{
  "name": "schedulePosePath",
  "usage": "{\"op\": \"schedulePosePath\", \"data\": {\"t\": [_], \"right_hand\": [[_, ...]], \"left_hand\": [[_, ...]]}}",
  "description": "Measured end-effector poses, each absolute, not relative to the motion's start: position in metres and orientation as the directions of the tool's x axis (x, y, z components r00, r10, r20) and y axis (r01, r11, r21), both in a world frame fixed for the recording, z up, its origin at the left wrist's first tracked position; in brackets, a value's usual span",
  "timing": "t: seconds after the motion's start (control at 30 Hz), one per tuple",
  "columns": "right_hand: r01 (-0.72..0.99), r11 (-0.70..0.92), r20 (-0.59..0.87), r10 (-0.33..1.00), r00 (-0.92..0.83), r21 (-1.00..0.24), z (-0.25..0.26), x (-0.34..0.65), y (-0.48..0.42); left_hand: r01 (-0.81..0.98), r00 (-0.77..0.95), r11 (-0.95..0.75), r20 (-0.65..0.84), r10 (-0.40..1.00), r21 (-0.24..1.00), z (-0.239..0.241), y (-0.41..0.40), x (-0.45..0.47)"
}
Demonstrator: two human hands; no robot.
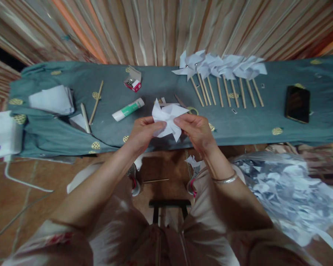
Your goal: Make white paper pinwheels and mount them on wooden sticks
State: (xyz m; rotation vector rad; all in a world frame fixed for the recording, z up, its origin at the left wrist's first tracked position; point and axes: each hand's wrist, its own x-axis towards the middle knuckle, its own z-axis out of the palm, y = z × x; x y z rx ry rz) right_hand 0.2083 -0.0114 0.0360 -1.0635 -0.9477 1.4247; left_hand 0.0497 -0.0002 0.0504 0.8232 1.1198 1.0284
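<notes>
A white folded paper pinwheel head [166, 116] is held above the near edge of a low table covered in teal cloth [238, 125]. My left hand [143, 131] pinches its left side, fingers closed on the paper. My right hand [197, 129] grips its right side, thumb and forefinger pressed on the folds. Behind the paper lie scissors [183, 103], partly hidden.
Several finished paper pinwheels on wooden sticks [222, 74] lie in a row at the back right. A glue stick [127, 109], a small red box [133, 82], loose sticks [96, 102], a paper stack [51, 99] and a black phone [296, 103] rest on the cloth. A bag of paper scraps [288, 192] sits on the floor at right.
</notes>
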Motion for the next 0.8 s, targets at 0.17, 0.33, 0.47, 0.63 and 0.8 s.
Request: {"op": "schedulePosePath", "data": {"t": [0.17,0.33,0.47,0.63,0.8], "right_hand": [[-0.234,-0.109,-0.106,0.994,-0.027,-0.966,0.0354,0.2085,-0.0111],[-0.208,-0.075,-0.074,0.997,-0.010,-0.975,0.0357,0.2075,-0.0113],[-0.190,-0.070,-0.071,0.997,-0.003,-0.979,0.0362,0.2064,-0.0120],[-0.197,-0.085,-0.084,0.996,-0.012,-0.977,0.0352,0.2056,-0.0122],[-0.207,-0.093,-0.091,0.996,-0.018,-0.974,0.0344,0.2058,-0.0119]], "left_hand": [[-0.221,0.110,0.330,-0.313,0.943,0.918,0.0502,-0.0003,0.0494],[-0.215,0.109,0.335,-0.318,0.942,0.917,0.0510,-0.0010,0.0497],[-0.214,0.106,0.345,-0.330,0.938,0.914,0.0512,-0.0011,0.0499],[-0.212,0.113,0.344,-0.327,0.938,0.915,0.0496,-0.0011,0.0494],[-0.206,0.114,0.340,-0.322,0.940,0.918,0.0498,-0.0014,0.0491]]}}
